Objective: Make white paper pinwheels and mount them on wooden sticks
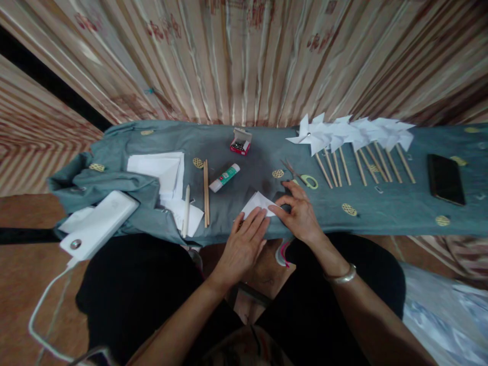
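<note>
A folded white paper triangle [258, 202] lies near the front edge of the grey-blue cloth-covered table [381, 211]. My left hand [244, 244] lies flat on its near corner with fingers stretched out. My right hand [299, 211] presses the paper's right edge with its fingertips, fingers spread. Yellow-handled scissors [303, 177] lie just beyond my right hand. A green-and-white glue stick [224, 178] lies beyond my left hand.
Several finished white paper pinwheels [351, 134] on wooden sticks lie in a row at the right. A black phone [445, 179] is far right. White paper sheets [160, 170], wooden sticks [206, 193], a small red pin box [240, 142] and a white power bank [97, 223] are at the left.
</note>
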Available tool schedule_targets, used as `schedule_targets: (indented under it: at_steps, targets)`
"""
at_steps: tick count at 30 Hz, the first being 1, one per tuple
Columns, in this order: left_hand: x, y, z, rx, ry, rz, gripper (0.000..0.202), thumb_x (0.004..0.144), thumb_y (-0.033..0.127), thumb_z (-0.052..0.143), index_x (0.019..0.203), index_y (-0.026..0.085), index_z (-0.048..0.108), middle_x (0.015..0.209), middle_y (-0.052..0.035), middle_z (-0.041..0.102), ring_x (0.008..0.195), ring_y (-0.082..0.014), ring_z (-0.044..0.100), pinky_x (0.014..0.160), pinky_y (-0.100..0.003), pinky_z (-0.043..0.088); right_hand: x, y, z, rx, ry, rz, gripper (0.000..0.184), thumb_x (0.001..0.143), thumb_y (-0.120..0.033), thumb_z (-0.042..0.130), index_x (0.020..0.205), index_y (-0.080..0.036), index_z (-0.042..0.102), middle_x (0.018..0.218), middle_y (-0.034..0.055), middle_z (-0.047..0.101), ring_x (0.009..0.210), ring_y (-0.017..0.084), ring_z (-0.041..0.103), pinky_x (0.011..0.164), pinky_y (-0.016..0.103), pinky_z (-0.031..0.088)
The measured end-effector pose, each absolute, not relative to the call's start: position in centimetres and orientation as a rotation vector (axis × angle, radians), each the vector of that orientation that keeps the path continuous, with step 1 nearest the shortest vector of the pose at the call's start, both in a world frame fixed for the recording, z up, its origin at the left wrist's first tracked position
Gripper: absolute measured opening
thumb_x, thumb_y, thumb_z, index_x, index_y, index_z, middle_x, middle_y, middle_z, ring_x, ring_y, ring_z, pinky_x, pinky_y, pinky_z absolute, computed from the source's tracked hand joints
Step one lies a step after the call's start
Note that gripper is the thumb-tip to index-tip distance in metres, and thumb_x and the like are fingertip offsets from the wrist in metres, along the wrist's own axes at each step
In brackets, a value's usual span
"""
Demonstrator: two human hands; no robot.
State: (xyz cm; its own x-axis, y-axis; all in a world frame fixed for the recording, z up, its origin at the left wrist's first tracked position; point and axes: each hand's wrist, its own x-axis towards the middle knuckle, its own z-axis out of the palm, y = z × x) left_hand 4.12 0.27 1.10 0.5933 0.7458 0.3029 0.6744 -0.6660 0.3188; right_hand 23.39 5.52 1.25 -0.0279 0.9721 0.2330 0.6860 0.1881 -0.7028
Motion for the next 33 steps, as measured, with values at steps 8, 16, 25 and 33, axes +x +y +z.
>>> schedule_targets:
  at_steps: [8,16,25,33]
  targets:
    - [4.06,0.45,0.92,2.653,1.245,0.533,0.046,0.095,0.023,0.043,0.138,0.010,0.039,0.147,-0.0159,0.044,0.142,-0.0259,0.031,0.115,-0.052,0.027,23.07,5.55,1.37,-1.638,-1.810,0.485,0.030,0.080,-0.050,0.064,0.069,-0.021,0.068,0.135,0.0125,0.053,0.134,0.034,0.040,0.108,0.055,0.033]
    - [4.15,0.43,0.93,2.656,1.265,0.510,0.047,0.095,0.024,0.043,0.139,0.009,0.038,0.148,-0.0173,0.042,0.142,-0.0258,0.031,0.115,-0.051,0.027,22.80,5.82,1.30,-1.641,-1.814,0.476,0.023,0.079,-0.043,0.068,0.069,-0.022,0.067,0.136,0.0117,0.052,0.135,0.033,0.038,0.108,0.055,0.031]
    - [4.22,0.45,0.63,2.658,1.298,0.481,0.050,0.096,0.027,0.041,0.142,0.009,0.034,0.149,-0.0161,0.041,0.143,-0.0247,0.029,0.116,-0.050,0.027,22.67,6.03,1.09,-1.644,-1.843,0.451,0.023,0.080,-0.041,0.066,0.070,-0.021,0.067,0.137,0.0120,0.052,0.136,0.032,0.037,0.108,0.056,0.032]
    - [4.21,0.43,0.50,2.663,1.313,0.451,0.051,0.096,0.029,0.039,0.143,0.009,0.033,0.151,-0.0154,0.037,0.144,-0.0240,0.025,0.117,-0.049,0.024,22.56,6.18,1.03,-1.675,-1.858,0.419,0.019,0.078,-0.037,0.070,0.070,-0.020,0.067,0.137,0.0128,0.053,0.136,0.033,0.038,0.107,0.056,0.034]
